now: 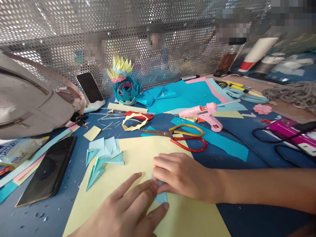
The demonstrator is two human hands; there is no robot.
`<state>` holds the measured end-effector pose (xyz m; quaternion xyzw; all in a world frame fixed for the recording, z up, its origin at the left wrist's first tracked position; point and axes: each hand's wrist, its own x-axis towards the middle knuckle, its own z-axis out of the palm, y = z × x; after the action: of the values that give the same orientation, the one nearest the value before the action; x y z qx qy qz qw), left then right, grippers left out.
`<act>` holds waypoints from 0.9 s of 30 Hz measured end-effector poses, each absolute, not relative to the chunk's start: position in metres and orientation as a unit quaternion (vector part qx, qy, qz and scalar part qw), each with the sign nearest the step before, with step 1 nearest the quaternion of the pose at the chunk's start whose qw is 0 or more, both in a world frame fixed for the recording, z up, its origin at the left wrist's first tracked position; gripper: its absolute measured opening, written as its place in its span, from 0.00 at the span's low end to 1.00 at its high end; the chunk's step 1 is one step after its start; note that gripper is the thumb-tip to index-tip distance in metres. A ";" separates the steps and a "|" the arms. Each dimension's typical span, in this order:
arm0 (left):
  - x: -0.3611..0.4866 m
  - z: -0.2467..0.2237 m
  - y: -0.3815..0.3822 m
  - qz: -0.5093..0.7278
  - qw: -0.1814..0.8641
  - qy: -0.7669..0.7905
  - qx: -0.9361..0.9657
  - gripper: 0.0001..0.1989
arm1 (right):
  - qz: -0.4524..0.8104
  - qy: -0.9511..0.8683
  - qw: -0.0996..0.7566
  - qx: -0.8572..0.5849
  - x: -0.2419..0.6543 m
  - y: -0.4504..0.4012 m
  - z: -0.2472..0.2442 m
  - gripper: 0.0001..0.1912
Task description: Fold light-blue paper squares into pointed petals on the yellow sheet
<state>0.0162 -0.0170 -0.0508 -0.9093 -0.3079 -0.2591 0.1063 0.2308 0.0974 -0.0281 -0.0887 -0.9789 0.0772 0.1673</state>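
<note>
A small light blue piece of paper [161, 197] lies between my hands on a large pale yellow sheet [190, 214]. My left hand [128, 207] presses its middle fingertips against the paper, with index finger and thumb stretched out on either side. Curled over the paper's upper part, my right hand [180, 177] pinches it, and its fingers hide much of it. Left of the hands are folded light blue triangles [95, 171] and several small light blue paper pieces [103, 144]. Scissors [172, 133] with red and yellow handles lie just beyond my right hand.
A pink glue gun [202, 113] with a cord lies beyond the scissors. Behind stand a folded-paper model [125, 89] and a propped phone [90, 87]. Another phone [48, 171] and a bag [34, 102] are at left, a purple power strip [291, 131] at right.
</note>
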 end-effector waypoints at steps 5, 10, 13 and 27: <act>0.021 -0.025 -0.015 -0.231 0.116 -0.320 -0.911 0.12 | 0.070 -0.979 0.167 -0.091 0.231 0.097 -0.028 0.17; 0.023 -0.033 -0.016 -0.252 0.094 -0.330 -0.905 0.12 | 0.068 -0.979 0.171 -0.090 0.231 0.097 -0.028 0.18; 0.022 -0.048 -0.018 -0.287 0.098 -0.336 -0.891 0.17 | 0.069 -0.978 0.172 -0.091 0.232 0.097 -0.029 0.19; 0.016 -0.048 -0.019 -0.245 0.111 -0.319 -0.909 0.20 | 0.158 -0.955 0.251 -0.012 0.250 0.102 -0.009 0.12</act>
<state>0.0163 -0.0190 -0.0477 -0.9086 -0.3193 -0.2453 0.1111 0.2502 0.1020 -0.0087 -0.0123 -0.9549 0.1579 0.2510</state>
